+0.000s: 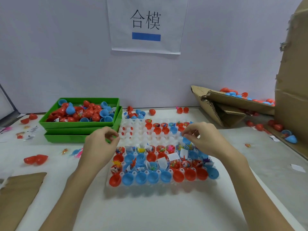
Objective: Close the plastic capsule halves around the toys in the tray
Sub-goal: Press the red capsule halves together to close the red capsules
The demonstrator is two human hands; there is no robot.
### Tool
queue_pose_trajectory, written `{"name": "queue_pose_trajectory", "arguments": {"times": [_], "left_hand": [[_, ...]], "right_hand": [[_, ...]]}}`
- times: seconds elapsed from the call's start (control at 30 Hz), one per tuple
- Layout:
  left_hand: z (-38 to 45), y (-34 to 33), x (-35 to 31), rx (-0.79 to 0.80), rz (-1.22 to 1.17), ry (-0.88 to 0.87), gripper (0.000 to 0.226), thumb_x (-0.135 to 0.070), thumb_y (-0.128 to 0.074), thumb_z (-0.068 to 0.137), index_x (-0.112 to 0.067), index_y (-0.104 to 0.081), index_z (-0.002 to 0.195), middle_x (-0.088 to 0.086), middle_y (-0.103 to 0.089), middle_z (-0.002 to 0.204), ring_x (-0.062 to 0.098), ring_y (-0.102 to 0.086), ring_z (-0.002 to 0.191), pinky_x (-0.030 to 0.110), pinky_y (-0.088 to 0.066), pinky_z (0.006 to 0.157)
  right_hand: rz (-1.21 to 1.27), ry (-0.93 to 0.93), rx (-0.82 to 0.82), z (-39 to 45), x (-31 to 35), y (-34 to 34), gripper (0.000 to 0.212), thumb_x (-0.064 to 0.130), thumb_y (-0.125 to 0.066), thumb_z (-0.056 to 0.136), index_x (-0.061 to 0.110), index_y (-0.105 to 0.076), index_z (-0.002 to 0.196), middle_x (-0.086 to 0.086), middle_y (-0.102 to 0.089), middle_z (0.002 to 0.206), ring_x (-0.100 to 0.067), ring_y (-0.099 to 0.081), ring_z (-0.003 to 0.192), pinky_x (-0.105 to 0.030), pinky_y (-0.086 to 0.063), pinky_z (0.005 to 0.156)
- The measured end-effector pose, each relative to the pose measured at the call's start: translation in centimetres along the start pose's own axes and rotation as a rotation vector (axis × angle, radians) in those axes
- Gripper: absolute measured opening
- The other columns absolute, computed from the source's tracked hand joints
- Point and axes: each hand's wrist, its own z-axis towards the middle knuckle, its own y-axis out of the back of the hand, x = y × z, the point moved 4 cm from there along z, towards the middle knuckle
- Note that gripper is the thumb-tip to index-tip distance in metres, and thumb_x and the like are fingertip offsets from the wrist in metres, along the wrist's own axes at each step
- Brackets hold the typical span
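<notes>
The clear plastic cell tray (160,185) sits mid-worktop, its near and far rows full of open red and blue capsule halves (178,175) with small toys (173,164), none closed; middle rows bare. Left hand (100,145) and right hand (203,139) hover, fingers loosely curled, grasping nothing visible. Stacked green bins (80,127) stand at the back-left, torn cardboard (233,104) back-right, against a white wall.

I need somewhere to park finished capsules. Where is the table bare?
The widest bare patch of table lies between the two forearms, just in front of the capsule tray. Left of the tray, loose red halves and toys crowd it; the green trays fill the far left.
</notes>
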Motion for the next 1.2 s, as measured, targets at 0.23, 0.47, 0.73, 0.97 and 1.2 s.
{"name": "queue_pose_trajectory", "arguments": {"times": [0.23,0.47,0.73,0.97,1.2], "left_hand": [[0.1,-0.1,0.5,0.126,0.066,0.033,0.01,-0.028,-0.071,0.098,-0.02,-0.077,0.098,-0.006,-0.074,0.089,0.012,-0.069,0.071,0.021,-0.045,0.049],[0.1,-0.2,0.8,0.25,0.185,0.013,0.008,-0.022,-0.071,0.098,-0.022,-0.071,0.106,-0.009,-0.069,0.091,0.006,-0.062,0.077,0.021,-0.047,0.06],[0.0,-0.8,1.2,0.343,0.216,0.015,0.017,-0.025,-0.063,0.102,-0.026,-0.07,0.118,-0.01,-0.064,0.094,0.005,-0.06,0.08,0.016,-0.04,0.057],[0.0,-0.7,0.7,0.296,0.148,0.007,0.007,-0.03,-0.069,0.099,-0.025,-0.067,0.101,-0.009,-0.065,0.096,0.005,-0.06,0.083,0.017,-0.042,0.061],[-0.3,-0.3,-0.1,0.262,0.084,-0.037,0.01,-0.03,-0.077,0.093,-0.028,-0.068,0.089,-0.012,-0.069,0.088,0.006,-0.063,0.079,0.017,-0.043,0.061]], "right_hand": [[0.037,0.003,-0.026,0.1,0.2,-0.1,0.02,0.021,-0.059,0.103,0.017,-0.075,0.114,0.003,-0.074,0.107,-0.011,-0.067,0.091,-0.02,-0.051,0.08],[0.059,0.023,-0.035,0.2,0.0,-0.3,0.02,0.021,-0.058,0.103,0.018,-0.076,0.112,0.006,-0.075,0.103,-0.005,-0.067,0.088,-0.016,-0.052,0.077],[0.074,0.037,-0.026,0.3,0.3,-0.8,0.019,0.024,-0.058,0.103,0.023,-0.076,0.108,0.01,-0.075,0.097,-0.001,-0.067,0.082,-0.004,-0.046,0.065],[0.078,0.034,-0.024,0.3,0.5,-0.8,0.018,0.024,-0.058,0.103,0.023,-0.076,0.107,0.01,-0.074,0.096,-0.002,-0.067,0.082,-0.006,-0.047,0.067],[0.072,0.047,-0.024,0.3,0.7,-0.9,0.018,0.023,-0.058,0.103,0.023,-0.076,0.107,0.011,-0.073,0.096,-0.002,-0.066,0.083,-0.004,-0.044,0.065]]}}
